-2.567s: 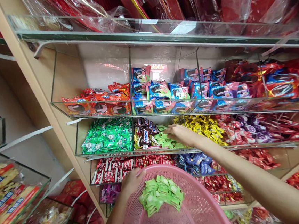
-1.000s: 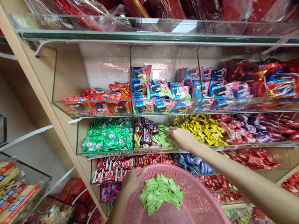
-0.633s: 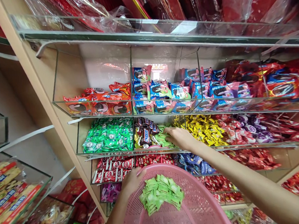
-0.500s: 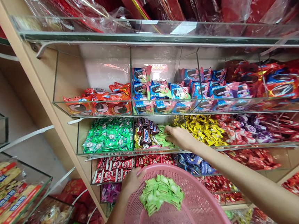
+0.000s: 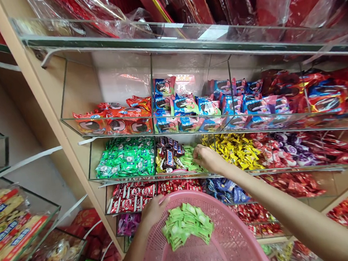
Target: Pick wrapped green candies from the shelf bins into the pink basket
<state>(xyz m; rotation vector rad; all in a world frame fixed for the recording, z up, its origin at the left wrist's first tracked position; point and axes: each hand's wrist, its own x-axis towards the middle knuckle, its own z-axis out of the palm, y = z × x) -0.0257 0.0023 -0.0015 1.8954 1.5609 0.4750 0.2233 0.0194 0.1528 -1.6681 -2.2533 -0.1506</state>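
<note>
My left hand (image 5: 153, 210) is closed over the left rim of a pink plastic basket (image 5: 234, 231), holding it tilted below the shelves. Inside the basket lies a pile of light green wrapped candies (image 5: 186, 225). Up in a glass compartment, my right hand (image 5: 209, 159) has its fingers curled in on more light green candies (image 5: 189, 155); how many it grips is hidden. Left of those sit dark Snickers bars (image 5: 169, 157). Yellow wrapped candies (image 5: 239, 151) fill the compartment on the right, partly behind my wrist.
Glass dividers and a front glass lip (image 5: 184, 174) border the compartments. Green packets (image 5: 126, 159) lie at the left. Above are blue cookie packs (image 5: 187, 105) and orange ones (image 5: 115, 119). A wooden upright (image 5: 55, 128) stands left, with another snack rack (image 5: 14, 221) beyond.
My right hand has shifted very slightly right, with its fingers drawn in more. The left hand and the basket look the same.
</note>
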